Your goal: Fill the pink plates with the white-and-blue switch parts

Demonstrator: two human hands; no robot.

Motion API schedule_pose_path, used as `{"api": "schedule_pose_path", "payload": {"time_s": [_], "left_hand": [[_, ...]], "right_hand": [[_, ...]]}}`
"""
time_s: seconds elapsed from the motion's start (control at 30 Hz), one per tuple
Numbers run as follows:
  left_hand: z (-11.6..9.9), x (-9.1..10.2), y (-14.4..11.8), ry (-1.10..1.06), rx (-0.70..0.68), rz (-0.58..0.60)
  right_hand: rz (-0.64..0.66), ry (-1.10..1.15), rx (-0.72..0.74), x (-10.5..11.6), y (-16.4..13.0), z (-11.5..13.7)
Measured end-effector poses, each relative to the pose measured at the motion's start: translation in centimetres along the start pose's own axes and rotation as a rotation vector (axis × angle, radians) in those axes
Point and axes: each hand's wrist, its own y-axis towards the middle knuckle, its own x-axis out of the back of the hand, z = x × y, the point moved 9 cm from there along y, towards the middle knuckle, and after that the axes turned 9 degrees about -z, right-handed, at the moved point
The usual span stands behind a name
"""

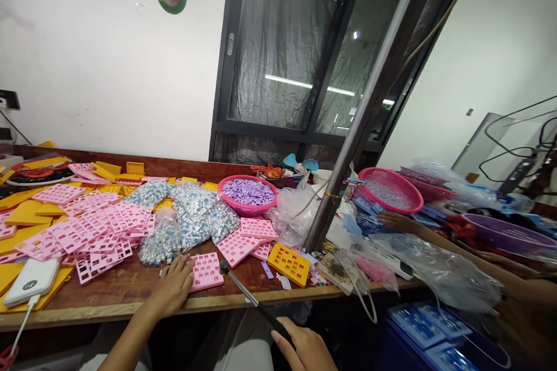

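My left hand (173, 285) lies on the table with its fingers stretched out, against the left edge of a pink tray (208, 271) with rows of square pockets. In my right hand (304, 348) is a small hammer (256, 302) with a black grip, a metal shaft and a dark rounded head. The hammer's head is at the right edge of that tray. More pink trays (238, 246) and a yellow tray (289, 264) with pockets lie to the right. Beside the yellow tray is a small purple piece (267, 270).
Pink and yellow trays (87, 232) pile up on the left near a white power bank (32, 283). Bags of blue-white pieces (191, 214) and a pink basket (248, 208) of purple pieces stand behind. A metal pole (335, 185) rises right. Another person's arm (452, 249) reaches in.
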Motion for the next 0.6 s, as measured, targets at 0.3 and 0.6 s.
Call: {"api": "schedule_pose_path", "payload": {"time_s": [0.3, 0.6], "left_hand": [[0.4, 0.7, 0.4, -0.019, -0.063, 0.013], [0.8, 2.6, 1.5, -0.065, -0.015, -0.075]], "right_hand": [[0.117, 0.013, 0.051, -3.0, 0.3, 2.7], [0.07, 0.174, 0.038, -2.1, 1.1, 3.6]]}}
